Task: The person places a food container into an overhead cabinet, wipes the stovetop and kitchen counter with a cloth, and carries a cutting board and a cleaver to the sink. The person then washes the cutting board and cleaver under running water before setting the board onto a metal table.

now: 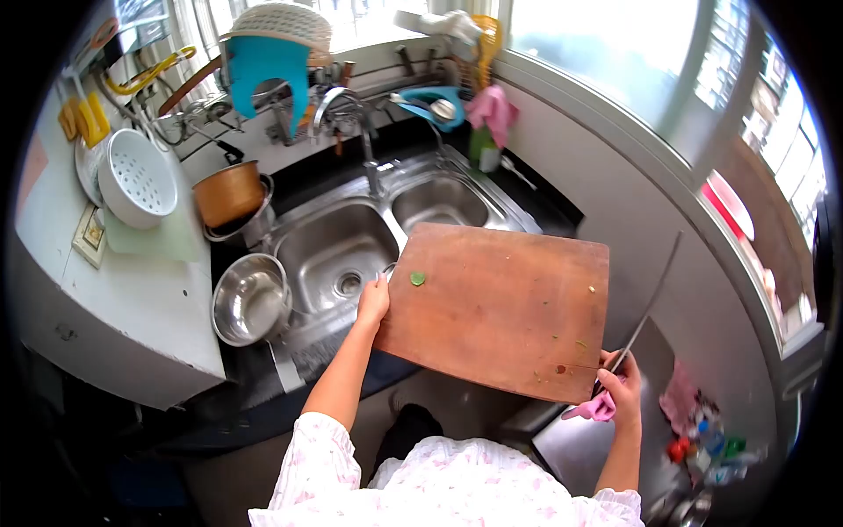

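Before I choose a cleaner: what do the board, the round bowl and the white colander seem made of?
Board: wood, fairly matt, reddish-brown with faint streaks like grain.
Bowl: probably stainless steel, polished, from its silvery reflections.
Colander: smooth white finish suggests plastic, though enamelled metal is possible.

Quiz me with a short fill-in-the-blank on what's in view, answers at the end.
1. The left hand and the right hand both hold a flat wooden ____.
2. The larger round scrap lying on it, near the left hand, is coloured ____.
3. The cloth at the right hand is coloured ____.
4. The faucet stands behind a metal sink with ____ basins.

Missing words: cutting board; green; pink; two.
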Tool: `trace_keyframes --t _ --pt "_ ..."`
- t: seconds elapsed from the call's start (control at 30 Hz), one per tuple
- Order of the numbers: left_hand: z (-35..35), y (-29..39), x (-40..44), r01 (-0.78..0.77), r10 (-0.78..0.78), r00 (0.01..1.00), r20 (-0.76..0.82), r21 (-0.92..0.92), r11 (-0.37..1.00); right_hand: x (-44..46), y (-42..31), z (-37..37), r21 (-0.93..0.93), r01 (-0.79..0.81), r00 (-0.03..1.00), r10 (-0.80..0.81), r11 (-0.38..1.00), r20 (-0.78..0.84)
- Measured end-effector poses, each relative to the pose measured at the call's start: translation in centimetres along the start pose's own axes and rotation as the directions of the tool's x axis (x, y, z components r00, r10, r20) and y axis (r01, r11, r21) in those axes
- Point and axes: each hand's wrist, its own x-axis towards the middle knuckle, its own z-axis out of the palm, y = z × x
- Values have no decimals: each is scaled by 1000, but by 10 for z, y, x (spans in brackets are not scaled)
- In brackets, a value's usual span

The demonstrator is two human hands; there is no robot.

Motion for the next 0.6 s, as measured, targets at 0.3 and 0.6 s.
trace_keyframes --t 0.3,0.6 --pt "-77 -32 110 369 -327 918 -226 182 911 189 33 140 -211 -75 970 120 975 212" --pt "-60 -107 147 677 -622 723 -300 127 725 274 91 203 -424 -50 915 212 904 344"
